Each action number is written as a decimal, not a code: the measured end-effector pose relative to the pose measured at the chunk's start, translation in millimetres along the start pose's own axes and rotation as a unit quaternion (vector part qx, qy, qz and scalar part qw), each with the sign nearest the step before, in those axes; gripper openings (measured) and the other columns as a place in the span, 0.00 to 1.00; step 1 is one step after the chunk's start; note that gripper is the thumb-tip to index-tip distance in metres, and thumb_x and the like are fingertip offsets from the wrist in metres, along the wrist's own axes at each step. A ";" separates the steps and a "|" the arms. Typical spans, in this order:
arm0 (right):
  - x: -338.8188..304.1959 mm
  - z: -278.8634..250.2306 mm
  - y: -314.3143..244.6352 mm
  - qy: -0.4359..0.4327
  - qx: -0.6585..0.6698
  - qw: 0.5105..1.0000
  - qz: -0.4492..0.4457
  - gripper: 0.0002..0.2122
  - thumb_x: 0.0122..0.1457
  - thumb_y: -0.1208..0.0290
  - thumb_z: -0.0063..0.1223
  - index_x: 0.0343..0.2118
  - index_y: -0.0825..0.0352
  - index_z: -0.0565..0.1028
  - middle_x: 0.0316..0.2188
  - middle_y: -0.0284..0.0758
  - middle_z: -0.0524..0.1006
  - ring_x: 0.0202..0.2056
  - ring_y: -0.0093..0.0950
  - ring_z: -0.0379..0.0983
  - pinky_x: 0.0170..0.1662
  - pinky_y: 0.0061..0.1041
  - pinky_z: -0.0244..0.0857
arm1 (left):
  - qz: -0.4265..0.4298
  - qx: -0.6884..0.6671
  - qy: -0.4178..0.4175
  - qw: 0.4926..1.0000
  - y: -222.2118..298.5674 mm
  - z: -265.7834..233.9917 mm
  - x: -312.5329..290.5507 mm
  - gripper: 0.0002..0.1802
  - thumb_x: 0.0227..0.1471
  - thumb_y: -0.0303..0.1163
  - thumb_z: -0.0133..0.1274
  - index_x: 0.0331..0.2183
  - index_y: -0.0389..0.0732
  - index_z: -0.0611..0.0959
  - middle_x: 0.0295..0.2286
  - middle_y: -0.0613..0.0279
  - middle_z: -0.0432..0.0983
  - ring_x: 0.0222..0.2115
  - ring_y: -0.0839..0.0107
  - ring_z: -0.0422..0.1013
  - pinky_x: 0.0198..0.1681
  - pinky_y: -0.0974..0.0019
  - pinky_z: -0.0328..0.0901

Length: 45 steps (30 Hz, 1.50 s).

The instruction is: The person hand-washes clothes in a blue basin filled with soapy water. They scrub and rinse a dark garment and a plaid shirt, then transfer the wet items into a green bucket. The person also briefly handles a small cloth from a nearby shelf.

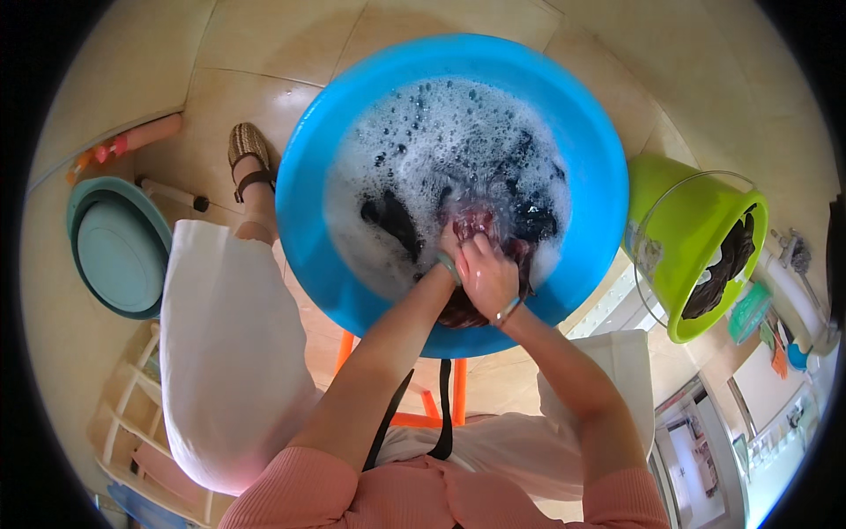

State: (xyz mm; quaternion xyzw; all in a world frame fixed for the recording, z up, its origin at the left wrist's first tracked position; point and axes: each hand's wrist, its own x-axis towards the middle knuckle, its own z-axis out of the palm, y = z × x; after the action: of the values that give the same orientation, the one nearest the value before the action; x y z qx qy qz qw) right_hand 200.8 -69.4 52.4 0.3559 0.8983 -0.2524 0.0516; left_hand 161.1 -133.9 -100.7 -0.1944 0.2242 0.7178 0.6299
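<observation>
A big round blue basin (304, 220) stands in front of me, filled with water under white suds (441, 115). Both my hands are in its near part, close together over a wet dark red cloth (467, 220). My right hand (489, 278) is closed on the cloth, knuckles up. Beside it, my left hand (451, 247) grips the same cloth; its fingers are largely hidden by the foam and the right hand. A maroon part of cloth (463, 313) lies against the basin's near wall. Other black cloth (392, 220) shows through the suds.
To the right a lime green bucket (652, 203) with a wire handle holds dark cloth (727, 264). At the left is a teal basin (123, 251), above a cream rack (132, 397). Orange legs (460, 392) show beneath the blue basin. My sandalled foot (251, 159) rests on tiles.
</observation>
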 end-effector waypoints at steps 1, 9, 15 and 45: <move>13.5 8.3 4.0 -0.007 -0.013 1.000 0.017 0.11 0.56 0.62 0.49 0.22 0.62 0.70 0.33 0.36 0.74 0.27 0.35 0.74 0.27 0.34 0.71 | 0.020 0.112 0.047 0.992 -1.4 -3.9 -2.7 0.15 0.59 0.36 0.40 0.44 0.43 0.75 0.43 0.59 0.72 0.44 0.64 0.67 0.51 0.61 0.61; 121.1 38.0 60.7 -0.131 -0.096 0.980 0.119 0.09 0.56 0.65 0.47 0.28 0.64 0.76 0.31 0.38 0.75 0.31 0.38 0.75 0.27 0.36 0.72 | -0.041 0.145 0.319 0.936 9.0 54.0 11.4 0.22 0.62 0.46 0.37 0.43 0.41 0.76 0.43 0.61 0.75 0.42 0.68 0.71 0.47 0.63 0.64; 14.1 -5.4 7.1 0.004 -0.010 1.000 -0.003 0.09 0.55 0.64 0.52 0.24 0.62 0.69 0.29 0.33 0.67 0.30 0.34 0.72 0.23 0.32 0.70 | -0.021 -0.154 0.047 0.987 -4.9 -0.5 3.2 0.19 0.59 0.44 0.39 0.38 0.41 0.78 0.37 0.52 0.77 0.39 0.61 0.72 0.43 0.56 0.65; 95.8 35.1 49.0 0.013 -0.045 0.995 0.088 0.07 0.55 0.69 0.45 0.29 0.66 0.74 0.31 0.39 0.75 0.30 0.39 0.76 0.28 0.35 0.72 | -0.065 0.406 0.279 0.868 15.9 47.0 12.8 0.23 0.59 0.48 0.41 0.45 0.41 0.76 0.44 0.59 0.72 0.43 0.65 0.69 0.50 0.62 0.61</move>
State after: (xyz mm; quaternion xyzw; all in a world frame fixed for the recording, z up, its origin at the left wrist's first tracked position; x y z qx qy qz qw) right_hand 159.4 2.4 -24.6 0.4345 0.8743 -0.2019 0.0780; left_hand 143.8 -98.5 -68.0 -0.1277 0.6492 0.4366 0.6096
